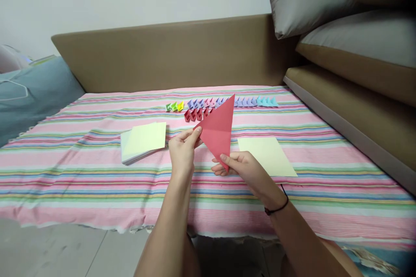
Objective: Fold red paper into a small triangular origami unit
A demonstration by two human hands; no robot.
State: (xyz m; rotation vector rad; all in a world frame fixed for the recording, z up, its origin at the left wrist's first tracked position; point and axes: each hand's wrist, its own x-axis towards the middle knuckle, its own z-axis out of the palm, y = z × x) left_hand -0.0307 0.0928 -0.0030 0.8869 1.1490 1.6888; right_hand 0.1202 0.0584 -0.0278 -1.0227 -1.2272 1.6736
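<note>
A red sheet of origami paper point(218, 127), folded into a triangle, is held up above the striped cloth. My left hand point(183, 149) pinches its left corner between thumb and fingers. At the lower corner my right hand point(238, 164) grips the paper, thumb on top and fingers behind. A crease runs across the triangle's middle. Behind it stands a row of small folded paper boats point(199, 104) in green, yellow, purple, pink and blue, partly hidden by the triangle. Several red folded boats point(193, 115) sit in a shorter row in front of them.
A stack of paper sheets point(143, 143) lies left of my hands, pale yellow on top. One pale yellow sheet point(268, 156) rests at the right. The striped cloth point(97, 190) ends at the front edge. Brown cushions point(351, 104) are piled at the right, a brown backrest point(169, 58) behind.
</note>
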